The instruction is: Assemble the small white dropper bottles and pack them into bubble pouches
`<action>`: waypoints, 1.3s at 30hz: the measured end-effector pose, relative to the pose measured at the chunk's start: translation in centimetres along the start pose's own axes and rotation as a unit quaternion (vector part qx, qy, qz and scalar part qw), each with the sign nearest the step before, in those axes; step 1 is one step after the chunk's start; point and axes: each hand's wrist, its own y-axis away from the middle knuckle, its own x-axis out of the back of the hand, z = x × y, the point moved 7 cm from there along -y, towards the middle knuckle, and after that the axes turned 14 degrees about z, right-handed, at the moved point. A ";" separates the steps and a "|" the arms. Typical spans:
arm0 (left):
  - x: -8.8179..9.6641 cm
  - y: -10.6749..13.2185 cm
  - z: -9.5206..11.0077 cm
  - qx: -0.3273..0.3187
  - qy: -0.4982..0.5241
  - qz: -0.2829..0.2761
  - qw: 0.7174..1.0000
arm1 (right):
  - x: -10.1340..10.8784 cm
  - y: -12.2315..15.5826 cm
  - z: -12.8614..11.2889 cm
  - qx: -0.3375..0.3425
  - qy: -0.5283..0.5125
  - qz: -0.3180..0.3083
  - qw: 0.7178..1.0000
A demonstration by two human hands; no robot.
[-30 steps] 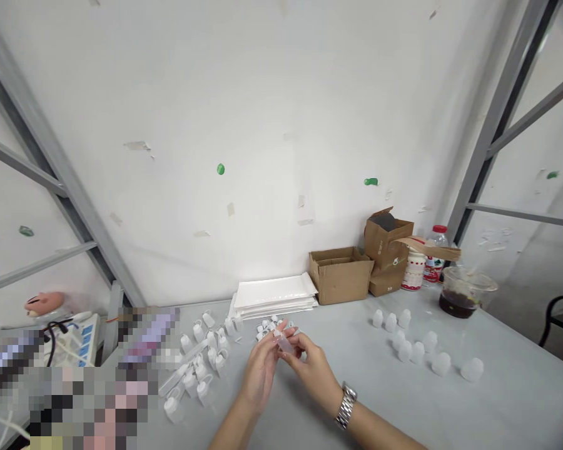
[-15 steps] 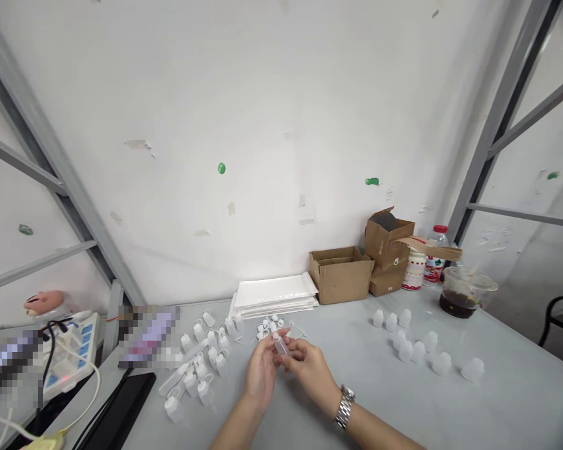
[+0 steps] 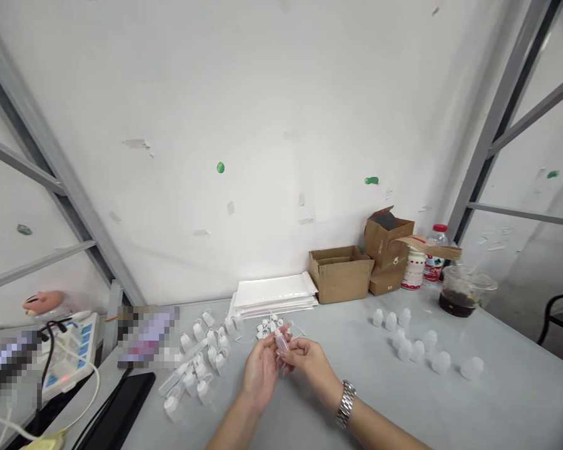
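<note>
I've got the smooth grey table below me, the open cardboard box at its back. Left of the box and nearer me, the left hand lies palm up, its grip I can't tell; the right hand, closer, pinches the bottle: translucent, slim, long axis tilted, narrow tip leaning left. Left of the box, too: small white caps.
</note>
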 end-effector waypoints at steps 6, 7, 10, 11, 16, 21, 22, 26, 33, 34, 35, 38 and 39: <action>0.3 -0.1 0.0 -0.006 -0.013 0.011 1.000 | -0.3 0.2 -0.5 0.013 -0.016 -0.024 0.999; 0.3 -0.1 0.1 -0.008 -0.016 0.012 1.000 | -0.3 0.2 -0.6 0.016 -0.019 -0.030 0.999; 0.0 0.0 0.2 -0.013 -0.018 0.006 1.000 | -0.4 0.1 -0.8 0.026 -0.019 -0.039 0.999; -0.1 0.1 0.3 -0.014 -0.017 0.003 1.000 | -0.4 0.0 -0.9 0.028 -0.017 -0.039 0.999; -0.4 0.3 0.6 -0.014 -0.006 -0.006 1.000 | -0.1 -0.3 -1.0 0.033 -0.003 -0.036 0.999; -0.6 0.6 1.1 -0.037 -0.027 -0.005 0.999 | -0.5 -0.3 -0.9 0.038 -0.018 -0.082 0.996; -0.6 0.6 1.3 -0.052 -0.039 -0.008 0.998 | -0.7 -0.3 -0.9 0.036 -0.030 -0.101 0.994; 0.5 -0.1 3.1 -0.167 -0.126 0.017 0.978 | -0.5 -0.4 -1.4 0.038 -0.081 -0.128 0.988; 3.4 -0.8 5.6 -0.387 -0.601 0.235 0.659 | 3.5 -2.9 -2.0 0.033 -0.108 0.046 0.993; 3.3 -0.9 5.3 -0.384 -0.647 0.236 0.615 | 3.8 -3.1 -1.8 0.029 -0.102 0.062 0.992; 3.2 -1.0 5.0 -0.375 -0.685 0.234 0.580 | 4.0 -3.1 -1.6 0.027 -0.095 0.071 0.993; 3.1 -1.4 4.3 -0.351 -0.746 0.230 0.517 | 3.7 -3.0 -1.0 0.022 -0.077 0.069 0.994; 3.1 -1.6 4.2 -0.349 -0.753 0.229 0.509 | 3.5 -2.9 -0.9 0.021 -0.073 0.064 0.995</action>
